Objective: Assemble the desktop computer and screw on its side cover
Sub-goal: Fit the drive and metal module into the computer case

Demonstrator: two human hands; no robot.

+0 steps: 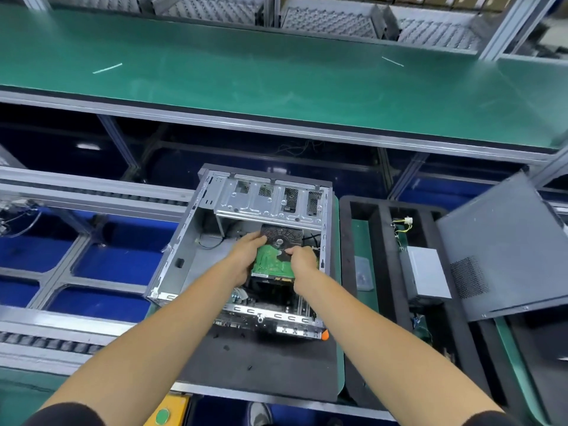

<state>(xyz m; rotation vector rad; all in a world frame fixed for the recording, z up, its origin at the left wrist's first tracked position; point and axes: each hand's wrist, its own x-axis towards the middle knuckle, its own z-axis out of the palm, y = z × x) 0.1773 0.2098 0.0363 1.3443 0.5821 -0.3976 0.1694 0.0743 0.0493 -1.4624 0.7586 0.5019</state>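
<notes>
Head view: both hands hold a hard drive [275, 255], green circuit board up, inside the open case [246, 241] lying on a black foam mat [261, 364]. Left hand [246, 256] curls its fingers round the drive's left edge, and right hand [302, 259] pinches its right edge. Right of the case, a power supply [425, 276] sits in a foam tray [381, 241], with the grey side cover [504, 250] tilted beside it.

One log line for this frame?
step: seating drive in case | left hand: holds drive | right hand: holds drive | cover: off

Both hands [246, 256] [302, 259] grip hard drive [272, 261] inside open case [184, 241].
</notes>
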